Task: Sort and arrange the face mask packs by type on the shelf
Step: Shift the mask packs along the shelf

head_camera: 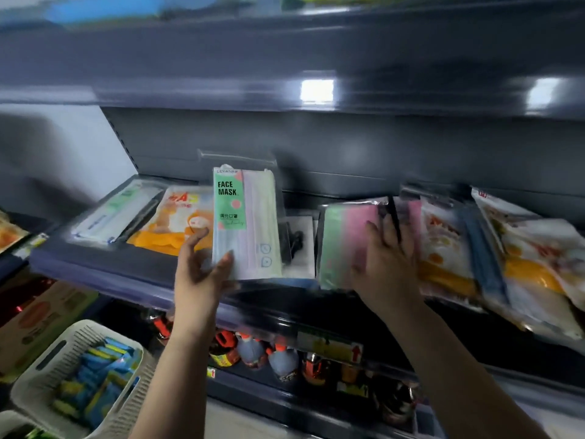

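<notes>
My left hand [202, 264] holds a clear pack with a green "FACE MASK" label [243, 217] upright above the dark shelf [104, 267]. My right hand [384, 267] lies flat on a green and pink mask pack [343, 239] in the shelf's middle; whether its fingers grip the pack is unclear. An orange and white pack [172, 223] and a white-green pack [117, 210] lie at the left. A pack with black masks [297, 242] lies behind the held one. More orange and white packs [535, 258] and a blue strip pack [484, 255] lean at the right.
A white plastic basket [41, 375] of blue and yellow packets stands at lower left. Bottles with orange caps [278, 359] fill the shelf below. Cardboard boxes [38, 318] sit at the left. Another shelf [285, 64] hangs overhead.
</notes>
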Available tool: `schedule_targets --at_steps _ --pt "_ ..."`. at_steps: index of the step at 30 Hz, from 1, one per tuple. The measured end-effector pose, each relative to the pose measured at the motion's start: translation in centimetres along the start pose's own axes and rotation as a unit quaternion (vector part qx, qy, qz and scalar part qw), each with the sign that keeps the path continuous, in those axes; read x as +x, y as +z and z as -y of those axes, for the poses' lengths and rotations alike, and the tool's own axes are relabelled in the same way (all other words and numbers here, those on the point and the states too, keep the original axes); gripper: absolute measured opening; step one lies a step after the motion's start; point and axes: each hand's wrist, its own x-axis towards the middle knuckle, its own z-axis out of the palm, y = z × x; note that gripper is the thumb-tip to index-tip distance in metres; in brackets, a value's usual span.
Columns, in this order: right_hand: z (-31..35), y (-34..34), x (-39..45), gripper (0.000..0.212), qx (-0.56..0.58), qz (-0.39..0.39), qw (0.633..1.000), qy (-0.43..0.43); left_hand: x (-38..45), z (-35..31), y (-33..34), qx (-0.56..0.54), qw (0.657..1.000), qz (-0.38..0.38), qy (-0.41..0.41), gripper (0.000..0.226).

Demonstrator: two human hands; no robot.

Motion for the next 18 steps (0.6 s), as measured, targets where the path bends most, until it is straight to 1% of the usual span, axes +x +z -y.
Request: schedule_targets --at_steps 1,3,5,6,8,10,11,13,18 --pt "0.6 0.1 0.2 0.071 -0.015 0.007 1.000 -0.011 1.0 0.2 -0.2 -0.002 1.000 0.011 -0.002 0.042" --pt "1.7 0.7 0.9 0.065 0.010 0.005 1.000 -0.022 3.0 0.5 -0.8 -0.011 0.999 0.039 0.000 0.042" --pt "3.4 1.4 1.5 0.056 0.093 -0.009 0.995 -0.019 5.0 0.7 -1.5 -0.016 0.998 0.061 0.002 0.040" --pt "4.6 1.8 1.8 0.051 0.152 -0.016 0.988 -0.001 6.0 0.7 -1.9 -0.017 0.997 0.073 -0.002 0.039" --pt "7.7 2.6 2.5 0.044 0.286 -0.004 0.957 0.047 7.8 0.4 -3.0 -0.016 0.994 0.105 -0.017 0.038" --pt "11.1 3.8 3.3 0.048 0.376 0.019 0.923 0.077 9.6 0.0 -4.5 -0.021 0.991 0.133 -0.025 0.040" --pt "12.6 4.6 3.7 0.052 0.398 0.031 0.913 0.082 10.4 -0.2 -5.3 -0.017 0.989 0.145 -0.026 0.041" --pt "15.6 6.1 4.5 0.059 0.416 0.037 0.905 0.082 12.1 -0.7 -7.0 -0.014 0.986 0.163 -0.021 0.040" --pt "21.5 8.8 5.4 0.058 0.420 0.033 0.905 0.059 15.3 -1.4 -11.4 -0.034 0.986 0.162 -0.029 0.039"
